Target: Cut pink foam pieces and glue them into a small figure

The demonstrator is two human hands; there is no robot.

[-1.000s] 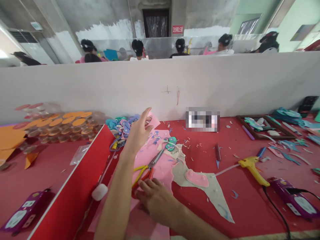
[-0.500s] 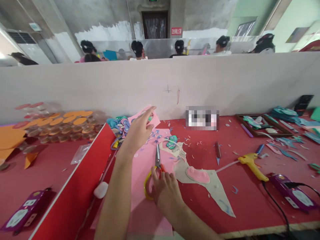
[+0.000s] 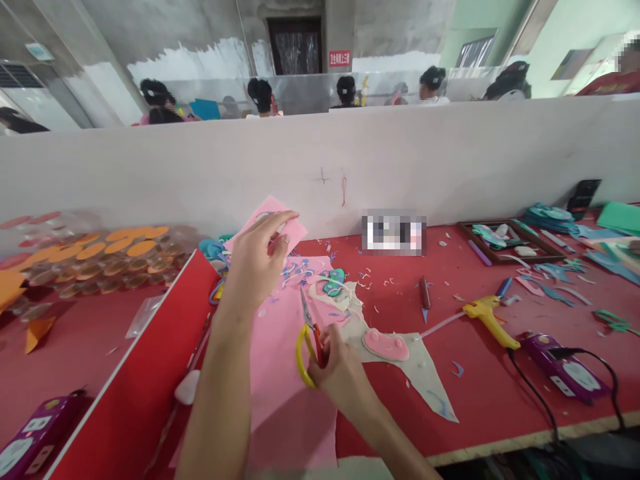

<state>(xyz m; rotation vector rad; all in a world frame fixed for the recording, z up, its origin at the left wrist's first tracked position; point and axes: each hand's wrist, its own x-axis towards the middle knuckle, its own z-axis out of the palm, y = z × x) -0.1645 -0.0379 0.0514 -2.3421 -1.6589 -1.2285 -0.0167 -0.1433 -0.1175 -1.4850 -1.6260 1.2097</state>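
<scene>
Gripping scissors (image 3: 308,321), right fingers (image 3: 333,334); tray (image 3: 547,258) holds teal piece (image 3: 489,235).

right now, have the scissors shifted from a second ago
Yes. Judged against the yellow glue gun, the scissors have turned: handles right, towards it, blade tips left.

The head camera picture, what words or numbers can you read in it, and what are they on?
"卫生间…上三楼": red sign on the far wall; the middle character is unclear.
Pixelated patch on the table: unreadable.
Two purple devices: any markings are too small to read.
Pale sign, upper left: too blurred.
</scene>
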